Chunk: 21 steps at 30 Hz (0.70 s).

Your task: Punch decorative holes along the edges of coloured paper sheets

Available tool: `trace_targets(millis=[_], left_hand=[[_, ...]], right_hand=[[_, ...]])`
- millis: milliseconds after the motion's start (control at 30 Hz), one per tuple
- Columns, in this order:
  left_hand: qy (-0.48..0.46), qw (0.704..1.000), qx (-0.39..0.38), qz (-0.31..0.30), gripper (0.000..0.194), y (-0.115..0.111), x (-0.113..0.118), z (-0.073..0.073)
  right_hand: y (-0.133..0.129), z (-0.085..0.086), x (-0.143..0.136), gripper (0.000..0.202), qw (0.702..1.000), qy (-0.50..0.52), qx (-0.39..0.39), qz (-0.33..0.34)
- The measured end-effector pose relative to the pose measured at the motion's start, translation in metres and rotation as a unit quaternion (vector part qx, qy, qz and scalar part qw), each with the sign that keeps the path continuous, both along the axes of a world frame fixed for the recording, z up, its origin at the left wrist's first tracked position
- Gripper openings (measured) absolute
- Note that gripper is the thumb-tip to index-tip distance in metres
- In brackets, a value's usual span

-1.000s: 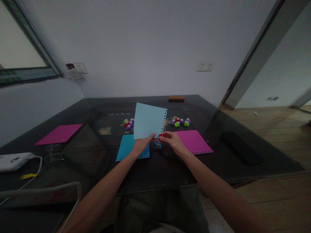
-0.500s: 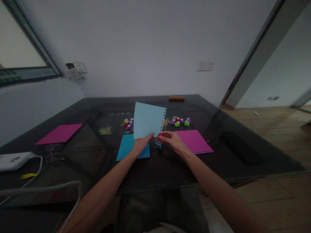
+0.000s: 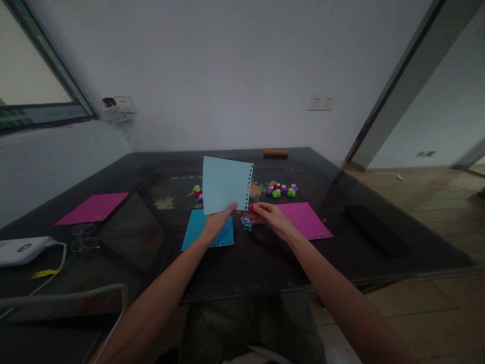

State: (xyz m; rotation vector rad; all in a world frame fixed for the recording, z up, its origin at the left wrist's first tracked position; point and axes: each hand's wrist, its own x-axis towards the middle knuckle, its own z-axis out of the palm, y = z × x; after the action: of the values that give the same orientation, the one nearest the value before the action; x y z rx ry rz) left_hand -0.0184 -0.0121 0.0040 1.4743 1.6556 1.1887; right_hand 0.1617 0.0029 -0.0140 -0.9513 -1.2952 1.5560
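Over a dark, glossy bench (image 3: 261, 273), our left hand (image 3: 219, 219) holds a pale blue sheet (image 3: 227, 183) raised, its face toward us, thumb on the near side at the lower edge; a row of holes runs down its right side. In our right hand (image 3: 272, 216), thumb and fingertips are closed on a small red piece (image 3: 252, 208) just beside the sheet's lower right corner; whether the two touch, we cannot tell. Below lie scattered coloured bits (image 3: 247, 222), between a bright blue sheet (image 3: 194, 227) and a pink sheet (image 3: 309, 217) partly covered by the right wrist. Eyed trinkets (image 3: 278, 193) sit farther back.

For clean work at that edge, we judge, the left grip should be firm and close to the holed side, since thin paper is likely to bend under a push. The red piece should sit square to the edge, in line with the row, before we press. Hands held low over the bits would confine any litter.
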Motion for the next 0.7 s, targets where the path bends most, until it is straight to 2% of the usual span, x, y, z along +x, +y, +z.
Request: trace_targets(millis=[300,533,700], left_hand=[[0.022,1.0,0.003,-0.004,0.028,-0.0006,-0.0001,-0.0014],[0.014,1.0,-0.002,-0.013,0.031,-0.0028,0.0002,0.001],[0.019,1.0,0.012,-0.007,0.028,0.0,-0.0019,-0.0031]], right_hand=[[0.003,-0.0002,0.0039,0.037,1.0,0.011,-0.026,-0.01],[0.0028,-0.0005,0.004,0.037,1.0,0.0,-0.025,-0.015],[0.0019,0.0022,0.0031,0.036,0.999,0.003,-0.018,-0.035]])
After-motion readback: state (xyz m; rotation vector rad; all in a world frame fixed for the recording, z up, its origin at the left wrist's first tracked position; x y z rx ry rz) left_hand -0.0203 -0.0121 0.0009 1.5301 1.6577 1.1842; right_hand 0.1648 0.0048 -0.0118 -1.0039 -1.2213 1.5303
